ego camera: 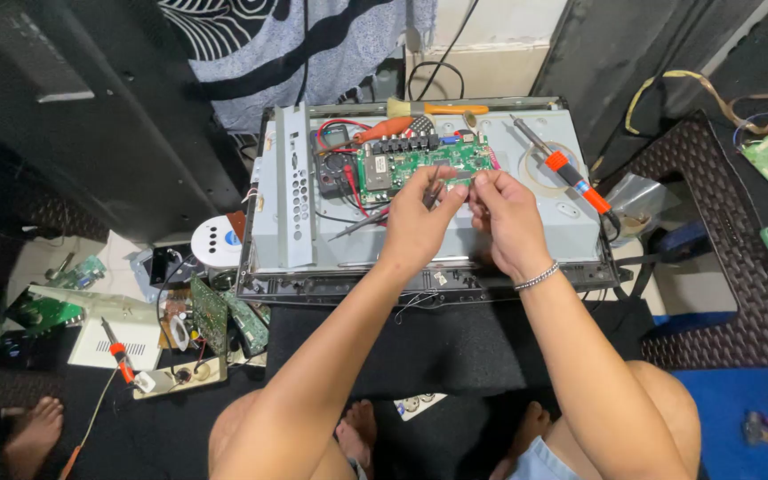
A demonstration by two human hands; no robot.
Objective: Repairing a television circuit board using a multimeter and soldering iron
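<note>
My left hand [415, 222] and my right hand [507, 218] meet over the grey metal back panel [526, 227] of an opened flat screen. Both pinch a small thin part between their fingertips, held just in front of the green circuit board [393, 164]. What the small part is I cannot tell. A thin metal probe or tweezers [362, 224] slants down to the left under my left hand. A silver bracelet [537, 277] circles my right wrist.
A soldering iron [566, 173] with an orange grip lies on the panel's right side. A multimeter [332, 160], an orange screwdriver [382, 130] and a brush [437, 108] lie near the top. Loose boards and parts [215, 320] litter the floor at left. Another person's foot [33, 431] shows bottom left.
</note>
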